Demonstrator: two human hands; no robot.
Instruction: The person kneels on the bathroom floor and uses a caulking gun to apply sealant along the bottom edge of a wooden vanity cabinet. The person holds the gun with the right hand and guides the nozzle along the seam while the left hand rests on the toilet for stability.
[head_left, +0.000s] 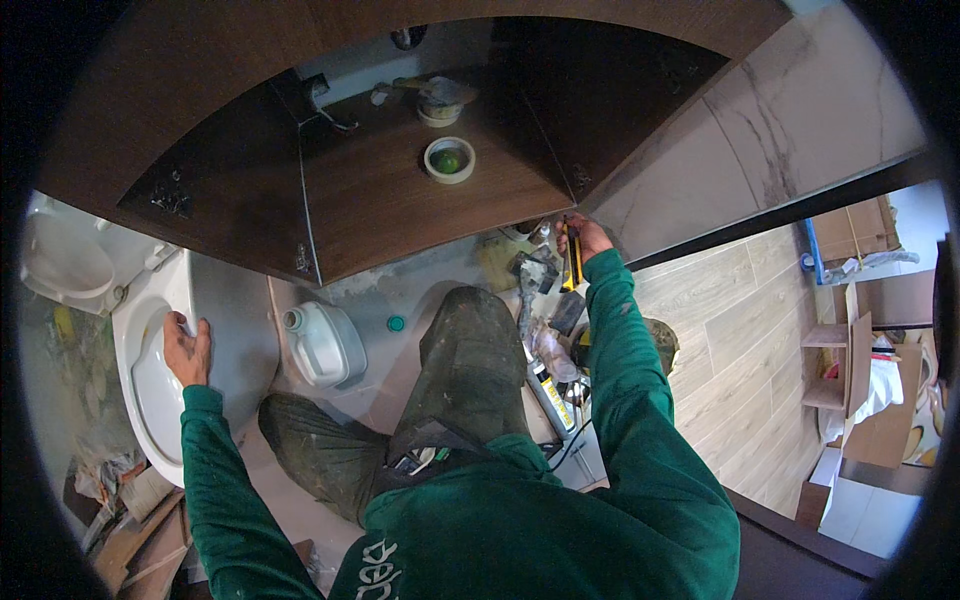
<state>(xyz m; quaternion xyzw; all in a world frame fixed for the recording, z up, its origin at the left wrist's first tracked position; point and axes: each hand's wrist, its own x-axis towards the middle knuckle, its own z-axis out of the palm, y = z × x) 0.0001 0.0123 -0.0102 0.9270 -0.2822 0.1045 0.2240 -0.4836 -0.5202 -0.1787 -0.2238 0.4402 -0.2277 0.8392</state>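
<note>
My right hand [588, 238] is closed around a yellow and black utility knife [572, 262], just below the front right corner of the dark wooden cabinet [400, 235]. Whether its blade is out, I cannot tell. My left hand [186, 350] leans on the rim of a white ceramic bathroom bowl [140, 400], thumb apart from the fingers, holding nothing loose. Inside the cabinet, a roll of tape [450, 160] lies on the bottom panel with something green in its middle. Behind it stands a small tub [440, 108] with a pale, crusted tool across its top.
A white plastic jug [326, 345] stands between the bowl and my knees, near a green cap [396, 323]. Tools and a sealant cartridge [552, 400] crowd the floor by my right leg. Wood scraps [150, 540] lie lower left; cardboard [885, 400] is at far right.
</note>
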